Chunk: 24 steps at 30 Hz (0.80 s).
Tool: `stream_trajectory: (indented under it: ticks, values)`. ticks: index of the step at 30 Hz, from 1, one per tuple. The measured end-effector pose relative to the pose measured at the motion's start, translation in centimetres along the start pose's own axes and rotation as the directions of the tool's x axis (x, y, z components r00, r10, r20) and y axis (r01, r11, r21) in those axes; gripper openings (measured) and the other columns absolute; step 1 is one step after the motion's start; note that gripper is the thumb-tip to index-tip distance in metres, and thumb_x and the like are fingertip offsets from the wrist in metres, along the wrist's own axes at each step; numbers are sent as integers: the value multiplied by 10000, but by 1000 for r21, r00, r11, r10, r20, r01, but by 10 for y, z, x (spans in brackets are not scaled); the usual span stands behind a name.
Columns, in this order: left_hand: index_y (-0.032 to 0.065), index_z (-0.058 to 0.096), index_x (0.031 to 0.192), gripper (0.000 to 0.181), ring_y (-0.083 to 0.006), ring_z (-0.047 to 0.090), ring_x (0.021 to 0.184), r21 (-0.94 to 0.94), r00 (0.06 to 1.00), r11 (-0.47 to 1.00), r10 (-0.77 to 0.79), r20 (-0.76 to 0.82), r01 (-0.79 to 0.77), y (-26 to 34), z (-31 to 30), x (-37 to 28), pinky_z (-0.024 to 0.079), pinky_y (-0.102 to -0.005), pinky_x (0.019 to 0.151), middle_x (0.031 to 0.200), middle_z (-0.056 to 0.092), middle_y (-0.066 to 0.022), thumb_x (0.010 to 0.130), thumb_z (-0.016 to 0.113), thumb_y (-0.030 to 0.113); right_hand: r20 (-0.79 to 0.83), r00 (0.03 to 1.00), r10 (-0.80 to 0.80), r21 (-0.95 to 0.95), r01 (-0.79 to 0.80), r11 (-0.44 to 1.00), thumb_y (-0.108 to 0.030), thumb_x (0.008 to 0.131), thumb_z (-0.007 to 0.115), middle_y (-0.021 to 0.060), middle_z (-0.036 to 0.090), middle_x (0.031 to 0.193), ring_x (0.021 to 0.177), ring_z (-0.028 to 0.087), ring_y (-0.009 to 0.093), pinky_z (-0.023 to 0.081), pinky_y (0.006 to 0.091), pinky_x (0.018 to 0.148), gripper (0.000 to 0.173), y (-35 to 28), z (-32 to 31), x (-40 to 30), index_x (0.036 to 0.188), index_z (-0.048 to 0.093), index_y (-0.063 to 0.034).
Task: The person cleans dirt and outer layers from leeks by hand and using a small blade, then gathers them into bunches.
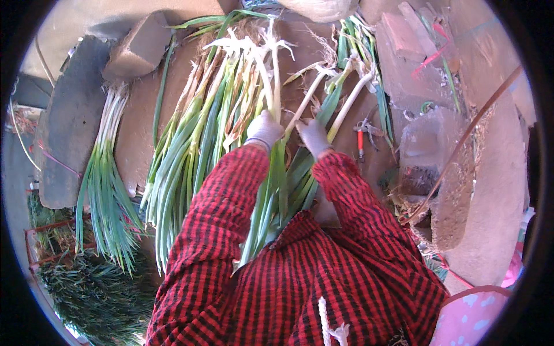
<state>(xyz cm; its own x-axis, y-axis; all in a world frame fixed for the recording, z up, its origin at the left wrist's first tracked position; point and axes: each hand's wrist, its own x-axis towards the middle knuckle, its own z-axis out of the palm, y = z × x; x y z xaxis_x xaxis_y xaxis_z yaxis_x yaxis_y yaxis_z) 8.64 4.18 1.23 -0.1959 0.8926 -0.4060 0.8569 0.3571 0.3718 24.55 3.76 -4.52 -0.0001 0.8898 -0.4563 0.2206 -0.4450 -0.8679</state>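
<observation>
My left hand (pixel 265 129), in a pale glove, is closed around white stalks of long green onions (pixel 269 82) with their leaves hanging towards me. Close to its right, my right hand (pixel 312 133), gloved too, is at another green onion stalk (pixel 306 97); its fingers are partly hidden, so its grip cannot be told. One more onion stalk (pixel 348 104) lies just right of that hand. A large heap of green onions (pixel 194 112) spreads to the left, roots away from me. A small tool with a red handle (pixel 360 142) lies right of my right hand.
At the left, a bundle of thinner green onions (pixel 108 129) lies beside a dark curved slab (pixel 73 121), below a block (pixel 138 47). Dark green leafy bundles (pixel 91 294) fill the lower left. Bricks (pixel 402 36) and a stone block (pixel 424 138) stand at the right, near a curved brown rod (pixel 471 129).
</observation>
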Motion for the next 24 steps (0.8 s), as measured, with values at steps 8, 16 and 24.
stream_trajectory:
  ticks: [8,16,24]
  values:
    - [-17,661,1016,482,-205,618,745,-367,966,925,-4,257,102,-46,-30,-32,474,-361,634,815,639,-91,667,846,260,-137,990,-33,-267,-5,964,-317,728,737,220,727,852,844,715,366,545,450,760,394,-31,32,26,918,746,27]
    - [-15,638,1068,402,-172,621,821,-508,970,860,163,182,-49,-78,-48,-67,506,-307,743,898,663,-69,714,766,124,329,944,-22,449,-136,883,-230,953,614,58,700,834,691,651,159,517,312,635,244,-39,67,32,1052,685,-18]
    - [76,340,1499,844,-206,635,980,-922,902,363,341,266,135,-76,-60,-82,523,-348,898,1167,622,-75,746,721,52,259,957,-128,648,-74,758,-249,954,644,82,703,904,723,658,163,529,332,642,297,-86,78,3,1077,679,20]
